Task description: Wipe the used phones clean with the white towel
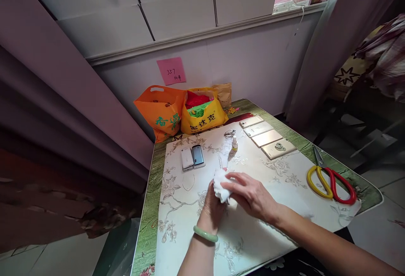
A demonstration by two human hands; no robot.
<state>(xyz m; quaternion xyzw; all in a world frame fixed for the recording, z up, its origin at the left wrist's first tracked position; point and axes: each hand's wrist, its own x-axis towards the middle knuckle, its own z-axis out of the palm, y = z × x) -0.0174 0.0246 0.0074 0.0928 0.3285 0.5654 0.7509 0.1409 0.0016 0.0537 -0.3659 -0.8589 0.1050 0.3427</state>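
Left to right, we see two smartphones lying side by side, then our left hand wrapped around a white cloth above the tablecloth. Our right hand's fingers clamp the cloth; beyond lie four smartphones and scissors.

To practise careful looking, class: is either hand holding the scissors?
No, the scissors lie on the table, while the left hand and right hand are both at the white cloth.
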